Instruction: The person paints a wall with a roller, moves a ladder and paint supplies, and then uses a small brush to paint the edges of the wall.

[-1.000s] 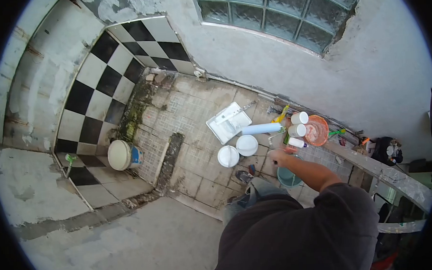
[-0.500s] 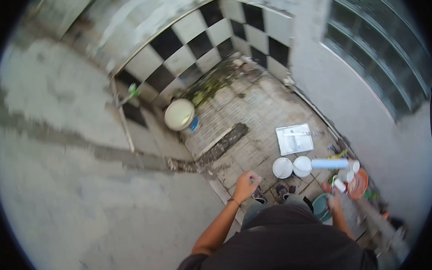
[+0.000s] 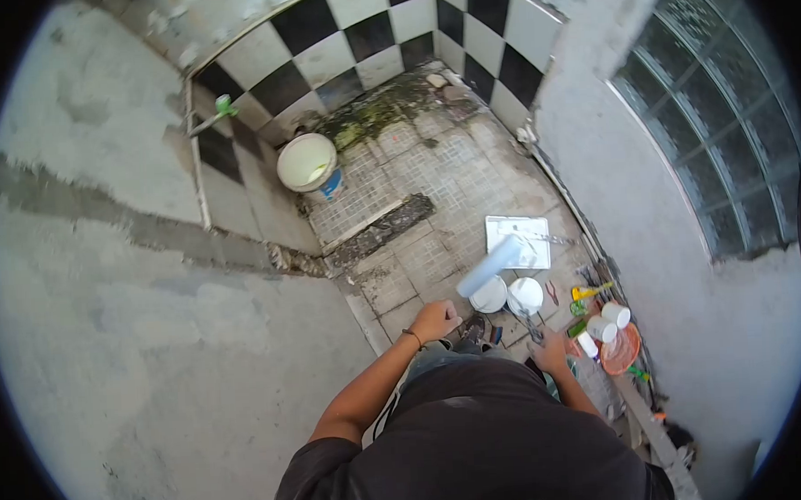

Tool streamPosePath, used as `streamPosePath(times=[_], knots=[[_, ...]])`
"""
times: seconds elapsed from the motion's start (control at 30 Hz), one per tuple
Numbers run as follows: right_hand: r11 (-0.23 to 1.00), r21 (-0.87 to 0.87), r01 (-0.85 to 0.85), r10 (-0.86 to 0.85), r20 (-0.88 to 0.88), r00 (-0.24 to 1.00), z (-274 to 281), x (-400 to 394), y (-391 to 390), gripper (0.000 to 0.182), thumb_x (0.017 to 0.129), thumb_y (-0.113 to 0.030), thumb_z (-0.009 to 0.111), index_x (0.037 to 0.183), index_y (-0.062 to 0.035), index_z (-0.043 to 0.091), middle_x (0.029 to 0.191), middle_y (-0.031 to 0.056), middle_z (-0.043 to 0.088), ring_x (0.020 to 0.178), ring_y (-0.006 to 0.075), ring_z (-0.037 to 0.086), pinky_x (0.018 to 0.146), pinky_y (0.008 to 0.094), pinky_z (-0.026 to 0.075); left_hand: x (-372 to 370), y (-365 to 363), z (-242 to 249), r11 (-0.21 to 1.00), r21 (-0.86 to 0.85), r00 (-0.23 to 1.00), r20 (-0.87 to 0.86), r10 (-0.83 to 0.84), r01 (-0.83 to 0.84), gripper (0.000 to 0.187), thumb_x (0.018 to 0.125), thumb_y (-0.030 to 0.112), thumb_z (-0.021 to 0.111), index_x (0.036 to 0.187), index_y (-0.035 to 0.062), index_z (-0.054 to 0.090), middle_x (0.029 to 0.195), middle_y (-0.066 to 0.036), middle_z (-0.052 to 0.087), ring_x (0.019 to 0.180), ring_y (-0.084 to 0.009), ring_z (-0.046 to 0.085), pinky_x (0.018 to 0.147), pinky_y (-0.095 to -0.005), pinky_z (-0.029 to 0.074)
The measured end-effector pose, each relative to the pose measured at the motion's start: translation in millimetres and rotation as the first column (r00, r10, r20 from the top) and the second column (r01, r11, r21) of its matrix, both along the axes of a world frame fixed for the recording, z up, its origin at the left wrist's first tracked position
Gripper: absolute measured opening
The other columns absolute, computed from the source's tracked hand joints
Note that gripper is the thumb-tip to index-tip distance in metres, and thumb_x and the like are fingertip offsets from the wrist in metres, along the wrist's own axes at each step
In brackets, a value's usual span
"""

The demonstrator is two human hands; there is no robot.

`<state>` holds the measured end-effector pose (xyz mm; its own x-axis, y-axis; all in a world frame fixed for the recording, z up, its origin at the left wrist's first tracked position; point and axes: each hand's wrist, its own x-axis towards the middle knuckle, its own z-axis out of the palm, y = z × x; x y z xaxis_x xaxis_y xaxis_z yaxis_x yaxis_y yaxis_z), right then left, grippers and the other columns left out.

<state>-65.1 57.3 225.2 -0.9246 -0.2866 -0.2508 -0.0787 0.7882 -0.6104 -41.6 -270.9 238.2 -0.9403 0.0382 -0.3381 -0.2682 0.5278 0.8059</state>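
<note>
A paint roller with a pale blue sleeve is held by its handle in my closed right hand, low in front of my body. Its sleeve slants across one white tub and overlaps the corner of a white paint tray in this view. A second white tub stands beside the first, closer to my right hand. My left hand, with a dark band at the wrist, hovers left of the tubs, its fingers curled in with nothing showing in them.
On the right lie an orange basin, white cups, a yellow tool and red-handled pliers. A whitish bucket stands by the checkered tile wall. A low broken ridge crosses the floor.
My right hand has swung the roller leftward, from beside the tubs to over them and the tray edge. My left hand stays low with fingers curled. The view has shifted.
</note>
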Motion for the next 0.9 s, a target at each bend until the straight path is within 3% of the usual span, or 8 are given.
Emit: streamPosePath(times=[0.23,0.33,0.57,0.67,0.73,0.77,0.83,0.9], knots=[[0.977,-0.210,0.027,-0.025,0.009,1.000,14.2,3.8,-3.1,0.030,0.071,-0.021,0.060,0.093,-0.0016,0.057,0.073,0.0192,0.058,0.068,0.0371,0.058,0.062,0.0463,0.045,-25.0,33.4,2.6,0.982,0.055,0.978,0.096,-0.186,0.182,0.029,0.080,0.031,0.065,0.081,0.0026,0.063,0.071,-0.010,0.064,0.065,-0.0190,0.060,0.062,-0.0322,0.047],[0.974,-0.160,0.161,-0.146,0.104,0.984,9.4,14.5,8.2,0.026,0.072,-0.022,0.059,0.090,-0.0029,0.056,0.074,0.0191,0.060,0.072,0.0383,0.059,0.064,0.0489,0.045,-33.3,36.0,-8.0,0.972,-0.009,0.971,0.036,-0.235,0.236,0.024,0.081,0.022,0.066,0.082,-0.0014,0.062,0.072,-0.011,0.064,0.067,-0.0165,0.059,0.064,-0.0301,0.048],[0.832,-0.077,0.550,-0.507,0.297,0.809,-5.7,51.9,45.4,0.026,0.071,-0.021,0.059,0.087,-0.0009,0.057,0.083,0.0216,0.062,0.081,0.0383,0.061,0.072,0.0476,0.047,-74.5,33.4,-4.4,0.851,-0.094,0.828,0.308,-0.469,0.517,0.022,0.078,0.017,0.069,0.084,-0.0032,0.062,0.073,-0.009,0.064,0.068,-0.0133,0.060,0.063,-0.0285,0.048],[0.653,-0.059,0.755,-0.704,0.322,0.633,-22.2,78.8,51.6,0.027,0.069,-0.021,0.060,0.087,-0.0005,0.059,0.085,0.0220,0.063,0.085,0.0383,0.061,0.073,0.0472,0.047,-100.3,33.8,-8.3,0.692,-0.150,0.701,0.280,-0.655,0.706,0.021,0.078,0.018,0.068,0.085,-0.0015,0.063,0.075,-0.013,0.066,0.069,-0.0211,0.064,0.066,-0.0322,0.049],[0.405,-0.052,0.913,-0.866,0.297,0.402,-27.7,94.8,49.7,0.028,0.068,-0.021,0.060,0.086,0.0006,0.060,0.078,0.0211,0.063,0.073,0.0343,0.063,0.067,0.0437,0.049,-125.0,32.9,-25.2,0.646,-0.142,0.655,0.296,-0.695,0.750,0.021,0.078,0.018,0.068,0.085,-0.0014,0.063,0.076,-0.014,0.066,0.070,-0.0223,0.064,0.067,-0.0326,0.050],[0.377,-0.052,0.925,-0.877,0.299,0.375,-28.5,102.3,50.0,0.028,0.068,-0.021,0.060,0.086,0.0006,0.060,0.078,0.0211,0.063,0.073,0.0343,0.063,0.067,0.0437,0.049,-138.2,30.7,-34.5,0.621,-0.131,0.627,0.311,-0.714,0.773,0.022,0.078,0.018,0.068,0.086,-0.0012,0.063,0.076,-0.014,0.066,0.071,-0.0234,0.065,0.067,-0.0331,0.050],[0.041,-0.147,0.988,-0.847,0.519,0.112,-14.9,112.6,51.3,0.027,0.069,-0.019,0.060,0.083,0.0027,0.058,0.064,0.0179,0.060,0.054,0.0284,0.061,0.052,0.0398,0.049,-159.1,40.4,-32.6,0.565,-0.134,0.579,0.274,-0.768,0.814,0.023,0.078,0.020,0.068,0.087,-0.0010,0.063,0.077,-0.014,0.066,0.072,-0.0228,0.065,0.068,-0.0330,0.050],[-0.122,-0.145,0.982,-0.853,0.520,-0.029,-18.0,121.7,46.4,0.024,0.070,-0.019,0.060,0.080,0.0030,0.057,0.059,0.0153,0.057,0.048,0.0251,0.058,0.046,0.0382,0.046,-178.4,55.1,-27.0,0.519,-0.171,0.547,0.257,-0.797,0.837,0.024,0.077,0.020,0.068,0.087,-0.0004,0.063,0.078,-0.014,0.066,0.073,-0.0230,0.065,0.068,-0.0332,0.050]])
